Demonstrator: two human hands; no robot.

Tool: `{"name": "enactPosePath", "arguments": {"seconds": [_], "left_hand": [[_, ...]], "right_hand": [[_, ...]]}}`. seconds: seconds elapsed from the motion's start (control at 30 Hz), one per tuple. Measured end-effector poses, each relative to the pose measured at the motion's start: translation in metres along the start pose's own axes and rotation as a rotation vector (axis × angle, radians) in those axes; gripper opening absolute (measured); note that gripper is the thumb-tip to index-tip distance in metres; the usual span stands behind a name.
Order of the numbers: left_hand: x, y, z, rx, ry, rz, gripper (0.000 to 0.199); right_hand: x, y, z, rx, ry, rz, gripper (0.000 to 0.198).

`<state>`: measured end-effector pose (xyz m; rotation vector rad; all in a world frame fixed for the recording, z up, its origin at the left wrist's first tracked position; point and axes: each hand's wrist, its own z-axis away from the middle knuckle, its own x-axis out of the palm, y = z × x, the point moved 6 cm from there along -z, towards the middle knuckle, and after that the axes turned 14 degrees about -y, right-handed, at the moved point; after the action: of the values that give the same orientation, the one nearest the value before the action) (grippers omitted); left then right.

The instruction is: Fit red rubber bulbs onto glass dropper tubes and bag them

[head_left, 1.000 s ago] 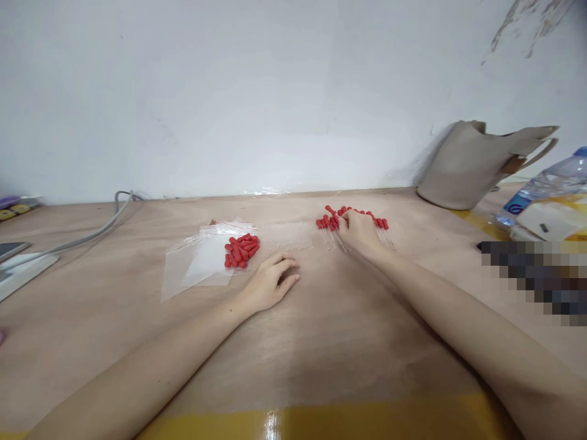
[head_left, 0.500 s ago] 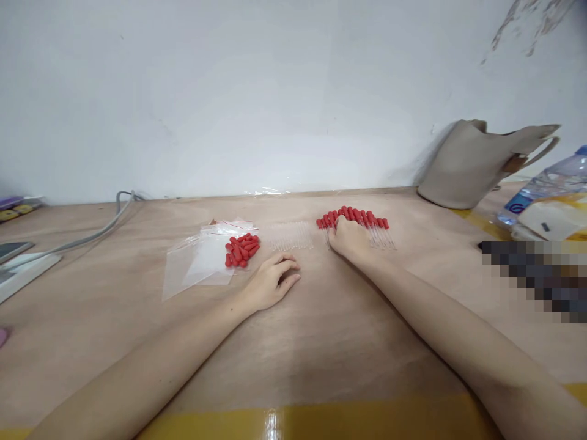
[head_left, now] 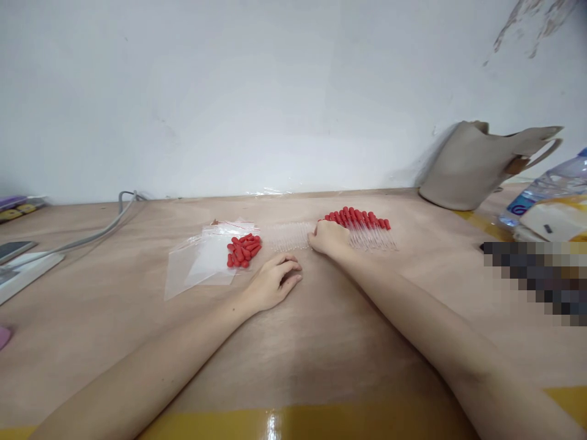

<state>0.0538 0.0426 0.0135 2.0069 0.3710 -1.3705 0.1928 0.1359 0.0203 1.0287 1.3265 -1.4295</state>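
Note:
My left hand rests on the table with its fingers loosely bent, thumb apart, holding nothing. Just beyond it lie a row of thin clear tubes and, to the left, a pile of red rubber bulbs. My right hand is closed at the right end of the clear tubes, its fingertips turned away, so whatever it grips is hidden. Beside it on the right is a row of droppers, clear stems with red bulbs pointing to the wall; the hand covers the row's left end.
Under and beside the loose bulbs are clear zip bags. A grey cable runs along the left. At the right stand a beige bag, a water bottle and a white-and-yellow packet. The wall bounds the table's back.
My right hand has moved left from the middle of the dropper row to its left end, near the clear tubes. More dropper stems show now. My left hand has stayed in place.

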Motion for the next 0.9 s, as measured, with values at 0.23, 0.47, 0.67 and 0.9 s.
{"name": "enactPosePath", "arguments": {"seconds": [0.23,0.47,0.67,0.9], "left_hand": [[-0.001,0.002,0.002,-0.021,0.018,-0.023,0.016],[-0.058,-0.031,0.008,-0.376,0.302,-0.496,0.019],[-0.076,-0.065,0.012,-0.591,0.308,-0.578,0.025],[-0.069,-0.074,0.008,-0.605,0.265,-0.474,0.025]], "right_hand": [[0.001,-0.007,-0.015,0.042,-0.09,-0.029,0.029],[-0.003,-0.006,-0.013,0.022,-0.132,-0.04,0.03],[-0.013,0.0,0.021,-0.096,-0.014,-0.032,0.03],[-0.001,0.02,0.06,-0.552,0.3,-0.005,0.016]]}}
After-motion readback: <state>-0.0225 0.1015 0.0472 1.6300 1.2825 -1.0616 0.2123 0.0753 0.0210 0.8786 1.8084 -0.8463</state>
